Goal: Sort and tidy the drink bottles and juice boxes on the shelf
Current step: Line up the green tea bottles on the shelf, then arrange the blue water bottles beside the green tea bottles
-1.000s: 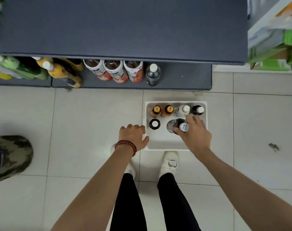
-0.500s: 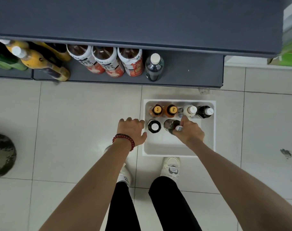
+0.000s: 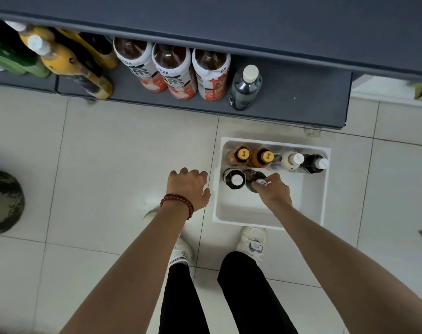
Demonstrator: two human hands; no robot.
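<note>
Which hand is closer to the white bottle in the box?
Right. The right hand is inside the box, in front of the white bottle, pinching a dark bottle by its cap. The left hand is outside, beside the box's left wall.

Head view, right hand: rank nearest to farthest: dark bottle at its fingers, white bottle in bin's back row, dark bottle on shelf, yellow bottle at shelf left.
1. Dark bottle, front row of the bin, pinched at the cap by the right hand.
2. White bottle, bin's back row, just beyond.
3. Dark shelf bottle, bottom shelf, straight ahead.
4. Yellow bottle, shelf's far left.
</note>
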